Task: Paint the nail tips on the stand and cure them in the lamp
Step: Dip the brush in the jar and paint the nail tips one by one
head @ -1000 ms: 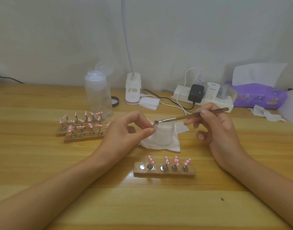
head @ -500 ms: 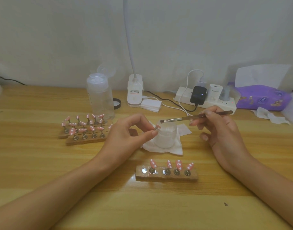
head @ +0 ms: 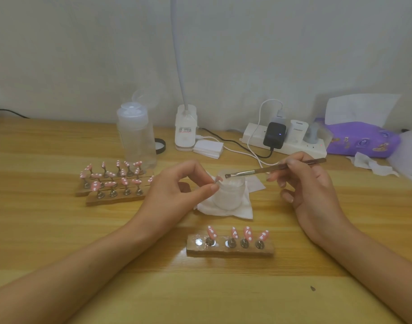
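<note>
One brush (head: 254,171), nail tip (head: 217,179), PISEN charger (head: 298,133)

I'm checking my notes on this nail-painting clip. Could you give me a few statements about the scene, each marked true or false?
1. The right hand holds a brush. True.
2. The near wooden stand carries five nail tips. False: it carries four, and its leftmost metal spot is bare.
3. The left hand pinches a pink nail tip close to the frosted cup. True.
4. The frosted cup stands on bare wood. False: it stands on a white tissue.
</note>
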A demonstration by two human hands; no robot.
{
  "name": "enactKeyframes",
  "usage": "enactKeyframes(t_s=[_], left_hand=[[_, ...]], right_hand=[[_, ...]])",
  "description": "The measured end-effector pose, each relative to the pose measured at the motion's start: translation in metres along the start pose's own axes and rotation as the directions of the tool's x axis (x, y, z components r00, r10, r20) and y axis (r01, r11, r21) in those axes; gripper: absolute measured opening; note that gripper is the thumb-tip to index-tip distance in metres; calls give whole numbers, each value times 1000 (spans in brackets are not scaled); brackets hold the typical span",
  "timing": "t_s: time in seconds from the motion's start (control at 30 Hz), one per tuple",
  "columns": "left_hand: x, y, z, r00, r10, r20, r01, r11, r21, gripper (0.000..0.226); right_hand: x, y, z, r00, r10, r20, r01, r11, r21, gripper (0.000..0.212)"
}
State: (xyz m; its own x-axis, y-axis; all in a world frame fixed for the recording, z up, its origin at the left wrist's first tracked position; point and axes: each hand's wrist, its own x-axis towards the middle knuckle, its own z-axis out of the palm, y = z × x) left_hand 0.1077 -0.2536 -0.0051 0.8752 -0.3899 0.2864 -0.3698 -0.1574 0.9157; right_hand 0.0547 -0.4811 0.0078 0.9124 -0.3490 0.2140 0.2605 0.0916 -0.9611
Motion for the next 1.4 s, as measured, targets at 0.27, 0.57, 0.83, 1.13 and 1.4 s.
enactKeyframes(t_s=[0.27,0.57,0.83,1.13,1.4], left_hand=[[-1,0,0,1000,6,-1,-6,1000,-4,14],[0,-1,-1,1000,12,-4,-12,1000,10,12],[1,-3,0,1000,8,5,-8,1000,21,12],[1,-3,-1,1000,19,4,-19,999,32,11],[1,-3,-1,1000,28,2,-28,999,35,10]], right_hand=[[0,1,1,1000,12,-2,-12,1000,-15,24],[2,3,0,1000,-13,20,13,1000,-18,23],[2,3,0,1000,1,8,-1,999,-36,23],[0,1,2,1000,23,-12,-23,999,-26,22],[1,3,1,1000,17,8,-17,999,-39,21]])
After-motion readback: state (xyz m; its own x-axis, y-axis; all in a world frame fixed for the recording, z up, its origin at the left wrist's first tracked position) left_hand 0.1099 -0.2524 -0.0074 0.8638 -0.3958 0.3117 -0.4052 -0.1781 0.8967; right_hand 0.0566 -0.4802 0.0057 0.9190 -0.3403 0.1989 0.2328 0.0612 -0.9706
